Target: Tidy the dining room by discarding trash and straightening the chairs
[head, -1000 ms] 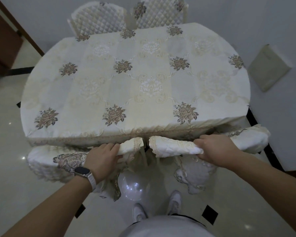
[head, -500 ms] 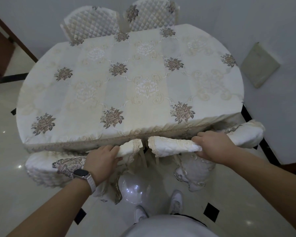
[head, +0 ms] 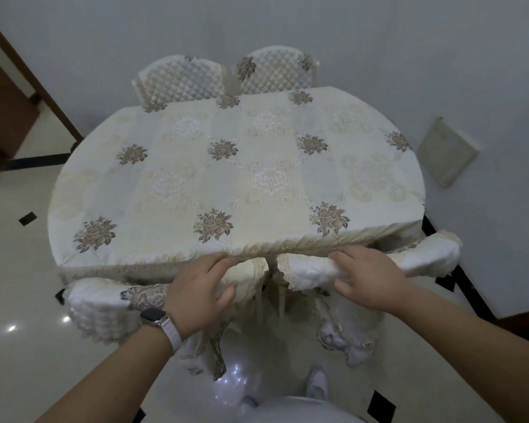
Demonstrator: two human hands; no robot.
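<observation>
Two near chairs with white quilted covers stand tucked against the front edge of the oval table [head: 153, 239]. My left hand [head: 196, 288], a watch on its wrist, grips the top of the left chair's backrest [head: 104, 303]. My right hand [head: 370, 279] grips the top of the right chair's backrest [head: 428, 254]. Both backrest tops touch the tablecloth's hanging edge. The chairs' seats are hidden under the table. No trash shows on the table.
Two more quilted chairs [head: 180, 83] stand pushed in at the table's far side by the white wall. A beige square panel [head: 446, 151] sits on the right wall. A brown door frame [head: 28, 74] is at the left. Glossy tile floor [head: 22, 346] surrounds me.
Both hands have pushed the two near chairs forward until the backrests meet the table edge. The view has pulled back and tilted up a little.
</observation>
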